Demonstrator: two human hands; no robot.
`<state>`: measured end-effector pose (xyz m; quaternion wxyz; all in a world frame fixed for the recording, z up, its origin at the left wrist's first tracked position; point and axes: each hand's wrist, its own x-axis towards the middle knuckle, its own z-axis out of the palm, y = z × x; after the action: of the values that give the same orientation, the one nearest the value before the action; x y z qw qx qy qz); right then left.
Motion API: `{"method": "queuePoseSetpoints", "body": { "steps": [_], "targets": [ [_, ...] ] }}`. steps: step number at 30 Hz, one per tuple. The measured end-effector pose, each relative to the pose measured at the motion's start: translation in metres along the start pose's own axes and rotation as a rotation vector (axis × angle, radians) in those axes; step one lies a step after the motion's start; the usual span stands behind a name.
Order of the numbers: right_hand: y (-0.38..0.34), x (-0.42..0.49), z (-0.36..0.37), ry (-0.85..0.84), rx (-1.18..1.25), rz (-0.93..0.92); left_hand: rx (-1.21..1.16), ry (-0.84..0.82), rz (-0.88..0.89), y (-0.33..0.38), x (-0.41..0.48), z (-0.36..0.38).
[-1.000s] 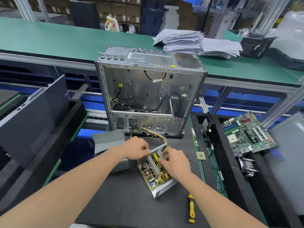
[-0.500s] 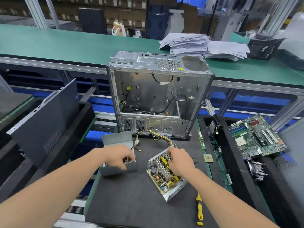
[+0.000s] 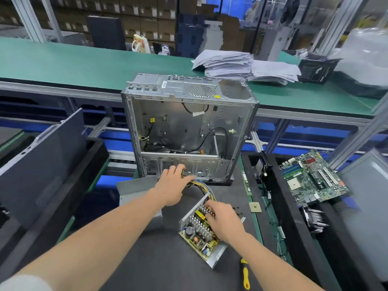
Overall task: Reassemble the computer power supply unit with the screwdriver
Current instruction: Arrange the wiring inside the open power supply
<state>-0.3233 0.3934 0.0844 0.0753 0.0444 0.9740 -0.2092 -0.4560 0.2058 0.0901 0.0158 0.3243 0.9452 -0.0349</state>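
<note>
1. The PSU (image 3: 199, 234) sits open on the dark mat (image 3: 159, 267), board and heatsinks facing up, long axis running diagonally from near-right to far-left. Its wires (image 3: 204, 186) fan off the far end toward the case (image 3: 189, 131).
2. Right hand (image 3: 223, 220) is on top of the PSU's far-right part, fingers curled down onto the heatsinks, pinning it more than gripping, I'd say.
3. Left hand (image 3: 173, 186) is out over the wire bundle, just in front of the case's lower edge. Fingers look bent around the wires, but I can't tell if it's actually got hold of them.
4. The cover (image 3: 135, 191), a bent grey sheet, lies just left of the PSU, under the left forearm. So the left hand is the nearer one for grabbing it, and it'd have to come across to the right to drop over the board.
5. Screwdriver (image 3: 245, 276), yellow and black handle, lies untouched near the mat's front edge, right by the right forearm. Handy for the right hand later.
6. Room is tight: case straight ahead, black tray (image 3: 294, 217) to the right, a loose chip (image 3: 255, 207) and what look like small screws right of the PSU. Easy to knock those when the cover swings over.
</note>
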Motion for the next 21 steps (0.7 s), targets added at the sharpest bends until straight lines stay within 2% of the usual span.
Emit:
{"method": "queuePoseSetpoints", "body": {
  "steps": [4, 15, 18, 20, 21],
  "targets": [
    [0.003, -0.001, 0.002, 0.035, 0.035, -0.009, 0.033, 0.02, -0.142, 0.02, 0.011, 0.013],
    [0.007, -0.002, 0.011, 0.081, 0.025, -0.017, -0.378, -0.067, -0.089, 0.034, -0.001, 0.006],
    [0.009, -0.001, 0.012, 0.073, 0.031, -0.02, -0.418, -0.105, -0.093, 0.03, -0.003, 0.0],
    [0.009, 0.0, 0.012, 0.071, 0.03, -0.027, -0.35, -0.049, -0.058, 0.026, -0.004, -0.005],
    [0.009, 0.0, 0.012, 0.073, 0.03, -0.028, -0.277, 0.046, -0.008, 0.025, -0.004, -0.007]
  ]
}}
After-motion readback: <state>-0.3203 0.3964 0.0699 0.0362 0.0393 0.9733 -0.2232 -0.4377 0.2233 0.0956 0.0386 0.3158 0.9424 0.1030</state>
